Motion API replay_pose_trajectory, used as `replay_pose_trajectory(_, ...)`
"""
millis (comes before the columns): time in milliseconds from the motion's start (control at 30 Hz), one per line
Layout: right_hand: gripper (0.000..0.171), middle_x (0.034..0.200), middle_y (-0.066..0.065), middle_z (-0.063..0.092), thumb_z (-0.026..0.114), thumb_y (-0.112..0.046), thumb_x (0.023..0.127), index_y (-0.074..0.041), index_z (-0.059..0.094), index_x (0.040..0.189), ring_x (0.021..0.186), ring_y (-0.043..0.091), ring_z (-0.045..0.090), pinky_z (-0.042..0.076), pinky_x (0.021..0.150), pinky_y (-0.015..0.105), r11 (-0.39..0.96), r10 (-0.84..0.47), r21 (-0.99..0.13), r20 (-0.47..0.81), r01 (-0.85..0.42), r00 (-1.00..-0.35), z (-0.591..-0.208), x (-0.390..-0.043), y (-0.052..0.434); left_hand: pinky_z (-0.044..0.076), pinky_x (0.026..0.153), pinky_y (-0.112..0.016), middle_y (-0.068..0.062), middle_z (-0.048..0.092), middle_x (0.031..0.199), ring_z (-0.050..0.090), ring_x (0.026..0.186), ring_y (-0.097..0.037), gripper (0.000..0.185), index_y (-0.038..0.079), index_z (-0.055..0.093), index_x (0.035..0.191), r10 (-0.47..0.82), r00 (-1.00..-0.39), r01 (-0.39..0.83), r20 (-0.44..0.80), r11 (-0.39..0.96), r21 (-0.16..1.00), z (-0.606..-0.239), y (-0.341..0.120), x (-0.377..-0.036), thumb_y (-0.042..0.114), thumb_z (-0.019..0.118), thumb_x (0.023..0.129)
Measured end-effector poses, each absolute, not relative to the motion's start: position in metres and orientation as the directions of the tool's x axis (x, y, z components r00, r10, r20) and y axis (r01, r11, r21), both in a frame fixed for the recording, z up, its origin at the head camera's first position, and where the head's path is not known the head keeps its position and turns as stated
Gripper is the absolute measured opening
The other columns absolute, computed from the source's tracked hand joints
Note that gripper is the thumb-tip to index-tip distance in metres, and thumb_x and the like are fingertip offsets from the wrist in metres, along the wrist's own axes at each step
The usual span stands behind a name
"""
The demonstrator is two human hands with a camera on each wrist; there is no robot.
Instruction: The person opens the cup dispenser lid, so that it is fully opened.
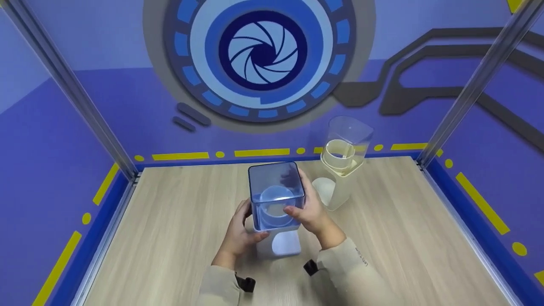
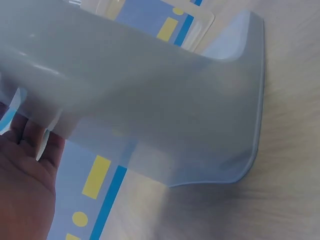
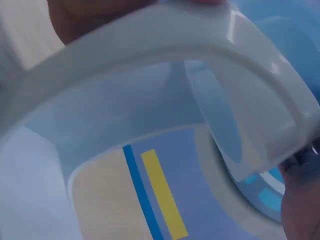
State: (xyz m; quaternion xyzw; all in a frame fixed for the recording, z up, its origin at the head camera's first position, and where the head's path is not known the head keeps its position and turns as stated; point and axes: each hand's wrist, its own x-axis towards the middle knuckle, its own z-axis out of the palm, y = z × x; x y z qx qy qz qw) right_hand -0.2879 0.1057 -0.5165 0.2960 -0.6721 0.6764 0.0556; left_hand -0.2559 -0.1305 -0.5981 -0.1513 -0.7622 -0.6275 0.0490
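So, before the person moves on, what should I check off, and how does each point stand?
1. Left hand holds the blue container: ok, gripping its left side.
2. Right hand holds it too: ok, gripping its right side.
3. A hand free for anything else: not ok, both are busy with the blue container.
4. Cream container upright: ok, standing on the table.
5. Right hand clear of the cream container: cannot tell, they look close in the head view.
6. Blue container's top covered: cannot tell, it is see-through.
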Motion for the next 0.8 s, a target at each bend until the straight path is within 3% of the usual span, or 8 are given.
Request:
replay_pose_trajectory(133,0.118,0.144,0.012,0.055,0.085,-0.068,0.072,-0.020,0.026,0.162,0.128,0.028,0.056,0.050,0.109,0.034,-0.055,-0.357,-0.887,0.445,-0.458,-0.821,-0.515,-0.288,0.111,0.028,0.127,-0.062,0.005,0.046,0.162,0.043,0.151,-0.029,0.112,0.037,0.036,0.160,0.196,-0.963,0.221,0.187,0.169,0.961,-0.590,-0.132,-0.251,0.047,0.096,0.066)
replay_pose_trajectory(367,0.121,0.145,0.015,0.053,0.083,-0.071,0.072,-0.020,0.022,0.164,0.130,0.031,0.055,0.051,0.110,0.041,-0.071,-0.357,-0.891,0.443,-0.449,-0.822,-0.516,-0.288,0.109,0.021,0.129,-0.063,0.004,0.028,0.172,0.025,0.161,-0.032,0.139,0.043,0.015,0.165,0.229,-0.956,0.224,0.182,0.172,0.959,-0.575,-0.123,-0.247,0.056,0.099,0.055)
replay_pose_trajectory(433,0.119,0.144,0.014,0.053,0.081,-0.072,0.073,-0.021,0.023,0.164,0.129,0.031,0.055,0.051,0.109,0.040,-0.072,-0.346,-0.891,0.443,-0.448,-0.827,-0.517,-0.287,0.107,0.021,0.128,-0.064,0.005,0.031,0.171,0.027,0.160,-0.030,0.138,0.043,0.013,0.165,0.200,-0.956,0.247,0.216,0.144,0.958,-0.579,-0.116,-0.245,0.051,0.100,0.057)
replay_pose_trajectory(567,0.113,0.144,0.013,0.055,0.077,-0.073,0.076,-0.022,0.026,0.162,0.131,0.032,0.055,0.051,0.111,0.038,-0.065,-0.339,-0.886,0.451,-0.458,-0.826,-0.520,-0.285,0.103,0.023,0.127,-0.064,0.006,0.043,0.163,0.035,0.155,-0.027,0.122,0.039,0.025,0.162,0.121,-0.951,0.298,0.286,0.101,0.949,-0.590,-0.108,-0.244,0.034,0.098,0.064)
replay_pose_trajectory(800,0.111,0.140,0.011,0.058,0.071,-0.079,0.076,-0.020,0.030,0.161,0.127,0.028,0.058,0.051,0.110,0.036,-0.019,-0.288,-0.861,0.492,-0.509,-0.821,-0.520,-0.283,0.099,0.020,0.129,-0.064,0.008,0.041,0.164,0.032,0.156,-0.026,0.122,0.041,0.024,0.162,0.118,-0.959,0.269,0.257,0.099,0.958,-0.595,-0.107,-0.248,0.036,0.097,0.064)
